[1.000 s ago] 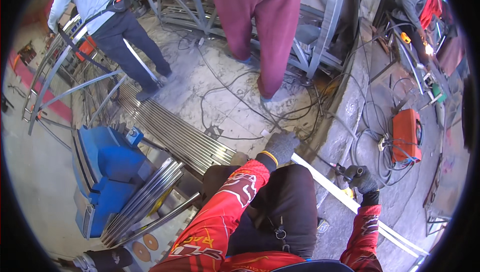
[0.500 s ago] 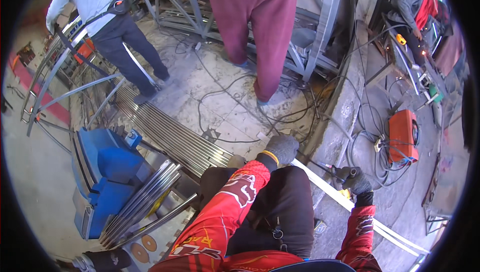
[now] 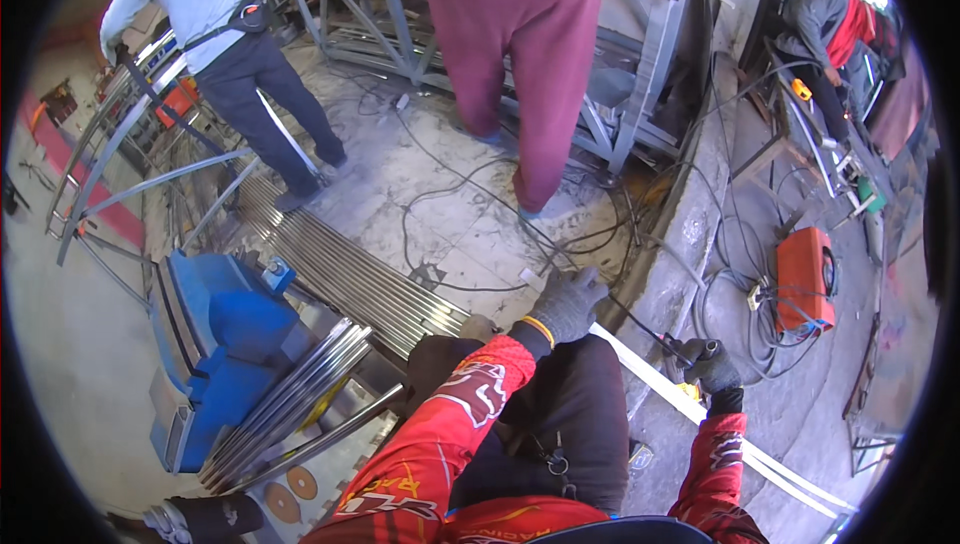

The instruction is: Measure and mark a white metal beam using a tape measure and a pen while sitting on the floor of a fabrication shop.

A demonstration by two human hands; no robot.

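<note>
My left hand (image 3: 564, 306), in a grey work glove, closes round the upper end of a long, bright metal bar (image 3: 655, 380). From beside my right knee the bar slants down to the lower right. My right hand (image 3: 711, 366), in a dark glove, grips a corded power tool (image 3: 688, 391) just above the bar. Only a yellow part and the dark cable end of the tool show; its working end is hidden, so I cannot tell whether it touches the bar.
Shiny tubes (image 3: 345, 269) lie on the floor ahead, and more tubes (image 3: 290, 404) lean by a blue machine (image 3: 225, 334). Two people stand ahead near a metal rack (image 3: 640, 74). Cables trail round an orange box (image 3: 805, 282); another person works at far right.
The view has shifted slightly. Both hands keep nearly the same places on the bar and tool. At the far right, the sparks by the other person have shrunk to a small glow.
</note>
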